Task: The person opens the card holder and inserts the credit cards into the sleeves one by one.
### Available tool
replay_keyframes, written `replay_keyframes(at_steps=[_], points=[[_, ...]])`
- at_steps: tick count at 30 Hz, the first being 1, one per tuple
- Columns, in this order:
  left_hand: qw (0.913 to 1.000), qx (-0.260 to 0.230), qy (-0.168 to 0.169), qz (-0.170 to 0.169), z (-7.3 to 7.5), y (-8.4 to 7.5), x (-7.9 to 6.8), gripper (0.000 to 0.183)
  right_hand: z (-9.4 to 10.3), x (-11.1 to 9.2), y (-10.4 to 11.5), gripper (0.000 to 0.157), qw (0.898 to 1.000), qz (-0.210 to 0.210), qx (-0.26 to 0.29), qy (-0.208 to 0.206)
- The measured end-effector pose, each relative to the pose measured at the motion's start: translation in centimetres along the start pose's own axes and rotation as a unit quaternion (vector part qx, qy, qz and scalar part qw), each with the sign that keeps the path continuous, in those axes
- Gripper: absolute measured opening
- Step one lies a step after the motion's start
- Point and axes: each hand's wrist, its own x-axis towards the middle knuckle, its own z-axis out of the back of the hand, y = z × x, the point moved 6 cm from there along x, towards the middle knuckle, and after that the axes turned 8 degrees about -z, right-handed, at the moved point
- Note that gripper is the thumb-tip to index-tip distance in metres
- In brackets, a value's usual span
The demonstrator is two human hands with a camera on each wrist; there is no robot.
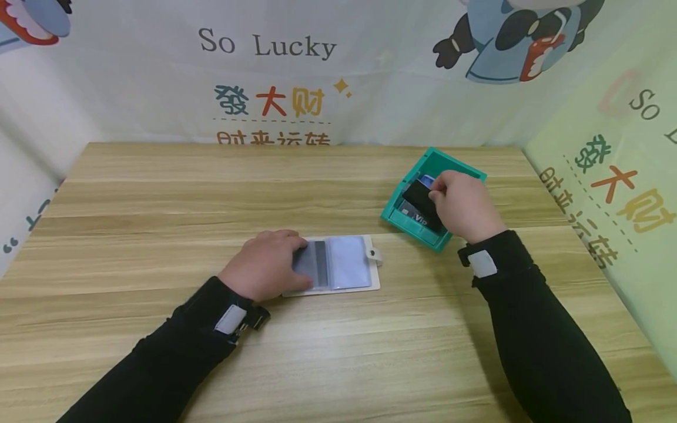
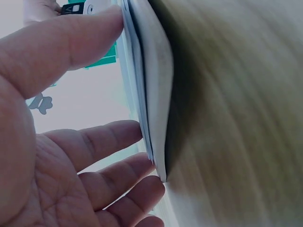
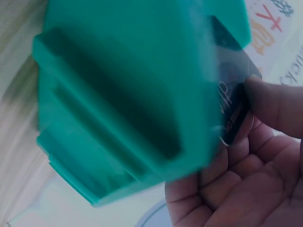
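1. Pinching a black card at its edge: right hand, thumb and fingers clamped on it. Card is tilted, partly within the teal bin.
2. Left hand: thumb and fingers well apart, tips touching the edges of a card holder. Steadying it, not clamped, as I read it.
3. Holder lies unfolded on the table, clear sleeves up, snap tab on its right side, left of the bin.
4. Handling, my judgement: keep the pinch near the card's edge, clear the bin wall before going sideways. Thin, stiff card; it could snag on the rim or slip if gripped by a corner.
5. Watch the neighbours: a VIP card and a bluish card lie under or beside it and could come along.
6. Left hand: light pressure only, or the pages may buckle.
7. Surface: pale wood-grain top, looks flat. Bin sits skewed toward its far right.
8. Room: printed cloth behind, "So Lucky" lettering, more at both sides.
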Motion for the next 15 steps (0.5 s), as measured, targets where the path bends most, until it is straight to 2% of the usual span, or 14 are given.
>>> replay_keyframes(at_steps=[5, 10, 15], points=[[1.0, -0.003, 0.001, 0.0, 0.0, 0.0, 0.0, 0.07, 1.1, -1.0, 0.2, 0.018, 0.998, -0.007, 0.053, -0.026], [1.0, -0.001, 0.0, -0.001, -0.1, 0.0, 0.0, 0.07, 1.7, -1.9, 1.1, 0.019, 0.994, 0.011, 0.082, -0.067], [1.0, -0.001, -0.002, -0.003, 0.0, 0.0, -0.1, 0.071, 1.5, -2.7, 2.2, 0.017, 0.989, 0.029, 0.11, -0.096]])
